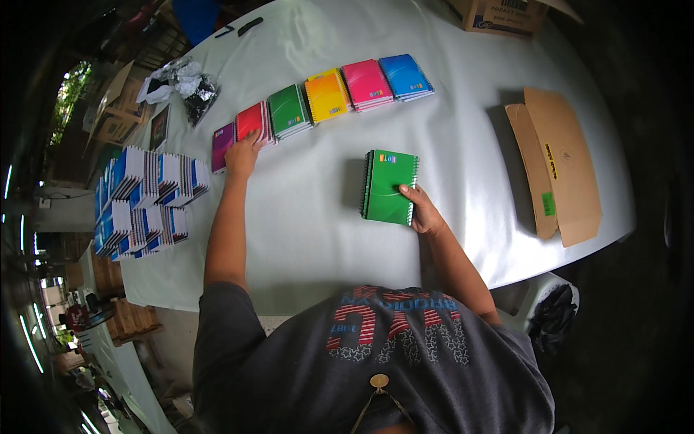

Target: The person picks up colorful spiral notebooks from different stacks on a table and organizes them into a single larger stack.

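A row of spiral notebook stacks runs across the far part of the table: purple [223, 145], red [252, 118], green [289, 110], yellow [327, 95], pink [366, 83] and blue [406, 75]. My left hand [244, 153] reaches to the near edge of the red stack, beside the purple one, its fingers closed on the top red notebook. Closer to me, my right hand [426, 211] grips a small pile of notebooks with a green spiral notebook [390, 186] on top. That thumb presses on the green cover; the other fingers are hidden underneath.
Tall piles of blue-covered notebooks [144, 206] stand at the table's left edge. Crumpled clear plastic [189, 87] lies behind them. A flattened cardboard box [571, 170] rests at the right, and another carton [502, 16] sits at the far right. A white plastic chair [553, 289] is near the right edge.
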{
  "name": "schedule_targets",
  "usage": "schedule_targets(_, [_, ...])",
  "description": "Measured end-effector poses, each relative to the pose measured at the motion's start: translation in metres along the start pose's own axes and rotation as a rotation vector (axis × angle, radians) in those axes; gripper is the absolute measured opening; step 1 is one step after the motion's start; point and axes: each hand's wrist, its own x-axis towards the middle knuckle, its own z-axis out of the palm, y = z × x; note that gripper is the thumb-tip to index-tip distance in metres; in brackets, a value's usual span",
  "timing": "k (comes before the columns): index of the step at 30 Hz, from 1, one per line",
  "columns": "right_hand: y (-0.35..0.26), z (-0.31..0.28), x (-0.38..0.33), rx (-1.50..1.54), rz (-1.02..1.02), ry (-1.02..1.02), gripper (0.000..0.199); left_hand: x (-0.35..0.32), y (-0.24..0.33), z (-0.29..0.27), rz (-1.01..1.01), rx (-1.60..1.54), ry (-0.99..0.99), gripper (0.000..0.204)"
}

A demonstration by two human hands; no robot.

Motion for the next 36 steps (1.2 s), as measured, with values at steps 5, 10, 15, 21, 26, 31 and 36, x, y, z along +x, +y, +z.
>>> schedule_targets(5, [0.001,-0.002,0.0,0.03,0.024,-0.026,0.057,0.001,0.007,-0.023,0.005,0.026,-0.041,0.043])
schedule_targets(10, [0.003,-0.002,0.002,0.051,-0.012,-0.047,0.059,0.003,0.043,-0.028,-0.159,0.091,-0.036,0.054])
schedule_targets(15, [0.004,-0.002,0.001,0.074,-0.033,-0.052,0.062,0.022,0.039,-0.023,-0.189,0.024,-0.053,0.054])
schedule_targets(21, [0.007,-0.003,0.006,0.076,-0.012,-0.089,0.064,0.034,0.0,-0.051,-0.315,-0.195,0.027,0.041])
schedule_targets(26, [-0.001,-0.01,0.003,0.014,0.077,-0.146,0.07,-0.007,0.099,-0.058,0.032,-1.572,0.275,0.024])
schedule_targets(31, [0.0,-0.013,-0.004,0.146,0.136,-0.154,0.071,-0.088,0.182,-0.024,0.931,-0.568,0.353,0.018])
schedule_targets(36, [-0.001,0.001,-0.002,-0.063,0.05,-0.172,0.066,-0.123,0.189,-0.009,0.687,-0.693,0.11,0.039])
